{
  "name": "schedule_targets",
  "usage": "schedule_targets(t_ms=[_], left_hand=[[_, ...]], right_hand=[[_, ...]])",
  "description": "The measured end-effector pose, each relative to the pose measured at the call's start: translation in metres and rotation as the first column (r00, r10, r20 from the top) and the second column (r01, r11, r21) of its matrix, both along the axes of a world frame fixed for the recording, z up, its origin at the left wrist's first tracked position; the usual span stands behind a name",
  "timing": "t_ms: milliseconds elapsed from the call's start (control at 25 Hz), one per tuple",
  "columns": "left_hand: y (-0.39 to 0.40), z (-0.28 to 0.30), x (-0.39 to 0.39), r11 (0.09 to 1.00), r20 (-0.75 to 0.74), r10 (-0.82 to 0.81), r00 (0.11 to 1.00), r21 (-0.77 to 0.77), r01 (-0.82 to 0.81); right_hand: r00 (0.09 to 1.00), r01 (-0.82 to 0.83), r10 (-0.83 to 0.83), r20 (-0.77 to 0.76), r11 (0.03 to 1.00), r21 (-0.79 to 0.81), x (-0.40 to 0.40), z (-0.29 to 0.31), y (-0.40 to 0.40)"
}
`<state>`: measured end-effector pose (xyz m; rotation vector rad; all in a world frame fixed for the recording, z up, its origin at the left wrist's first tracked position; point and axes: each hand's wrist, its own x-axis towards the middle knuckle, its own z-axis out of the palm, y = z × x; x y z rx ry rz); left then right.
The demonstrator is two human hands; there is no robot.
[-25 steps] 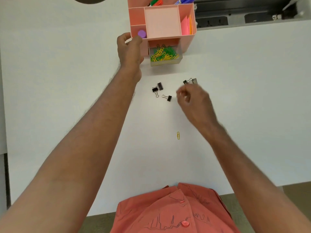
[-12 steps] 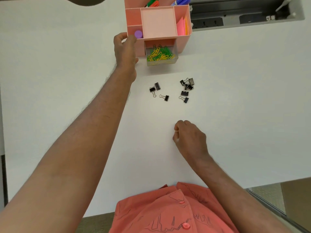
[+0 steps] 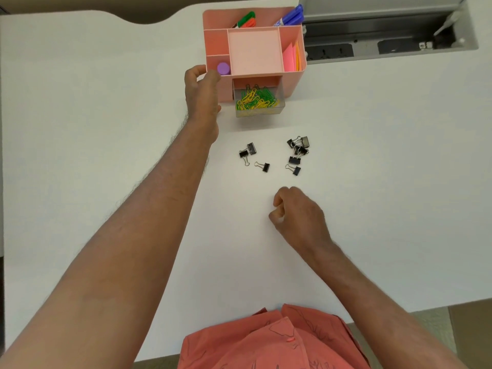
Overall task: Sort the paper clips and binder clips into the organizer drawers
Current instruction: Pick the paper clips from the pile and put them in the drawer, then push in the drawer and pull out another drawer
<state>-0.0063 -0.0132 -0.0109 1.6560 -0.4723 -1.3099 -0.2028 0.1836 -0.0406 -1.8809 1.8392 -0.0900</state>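
While the right hand (image 3: 298, 214) sits on the bench (image 3: 386, 182) with its fingers curled under and thumb tucked against them, nothing can be seen inside that grip; a small clip may be pinched there, but the hand hides it, so it cannot be told. The left hand (image 3: 202, 94) is at the organizer (image 3: 292, 83), thumb and fingers wrapped on its front-left corner, steadying it. Taking the organizer as the landmark, its clear drawer (image 3: 259, 109) is pulled out from the front face and holds a heap of yellow and green paper clips (image 3: 254, 99). The binder clips lie on the bench in front of that drawer, between it and the right hand: a group of three (image 3: 253, 157) toward the organizer's left side, a tighter cluster of about five (image 3: 297, 153) toward its right. The right hand is the nearer one to both groups, the cluster lying just ahead of its knuckles, toward the organizer. The open drawer lies straight beyond the clips, so any carry would likely run forward along that line. No loose paper clip shows on the bench.
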Motion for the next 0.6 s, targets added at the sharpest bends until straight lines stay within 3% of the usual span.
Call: schedule_targets(t_ms=[120,200,320,480,600], left_hand=[[-0.001,-0.003,0.0,1.0,0.004,-0.007,1.0,-0.001,0.007],[-0.001,-0.003,0.0,1.0,0.006,-0.003,1.0,-0.001,0.003],[-0.003,-0.003,0.0,1.0,0.006,0.004,1.0,0.0,-0.004],[-0.003,-0.005,0.001,1.0,0.002,0.011,1.0,0.002,-0.011],[-0.005,-0.007,0.002,1.0,-0.013,0.012,1.0,-0.005,-0.012]], right_hand=[[0.963,0.126,-0.095,0.253,0.986,-0.112,0.01,0.031,-0.059],[0.931,0.161,-0.065,0.36,0.956,-0.244,0.018,0.045,-0.105],[0.931,0.105,0.043,0.363,0.919,-0.379,0.03,0.048,-0.16],[0.974,0.005,0.082,0.212,0.924,-0.382,0.039,0.032,-0.189],[0.912,0.185,0.002,0.409,0.89,-0.416,0.037,0.032,-0.182]])
